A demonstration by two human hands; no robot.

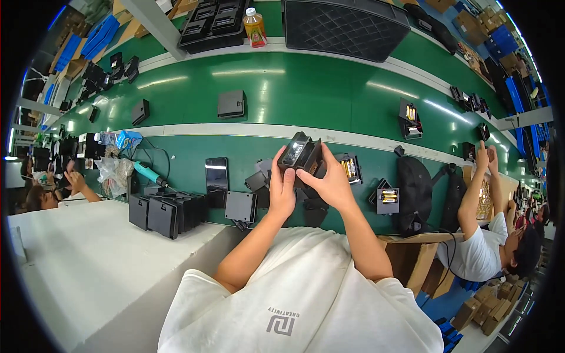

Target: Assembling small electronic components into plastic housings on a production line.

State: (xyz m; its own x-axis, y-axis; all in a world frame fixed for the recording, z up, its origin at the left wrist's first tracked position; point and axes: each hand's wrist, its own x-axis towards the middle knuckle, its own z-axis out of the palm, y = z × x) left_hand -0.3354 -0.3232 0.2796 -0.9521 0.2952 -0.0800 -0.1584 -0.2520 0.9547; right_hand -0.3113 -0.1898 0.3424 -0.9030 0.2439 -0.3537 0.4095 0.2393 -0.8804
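Note:
Both hands hold a black plastic device case [297,150] above the green bench, with a flap standing apart from its body on the right side. My left hand [281,189] grips its left side, thumb at the near edge. My right hand [331,181] closes round the flap side, thumb also at the front. Beneath and between the hands lie loose black plastic pieces [257,180]. Just right of my right hand sits an opened case with batteries [351,169]; another battery case [388,200] is farther right. A closed grey-black case [240,206] and a smartphone [216,175] lie to the left.
Several black cases [162,215] stand at the bench's left edge beside a teal electric screwdriver [151,175]. A black bag [414,191] stands right. Beyond a pale rail, cases [232,104] rest on a green belt [318,88]. A co-worker [479,247] sits at right.

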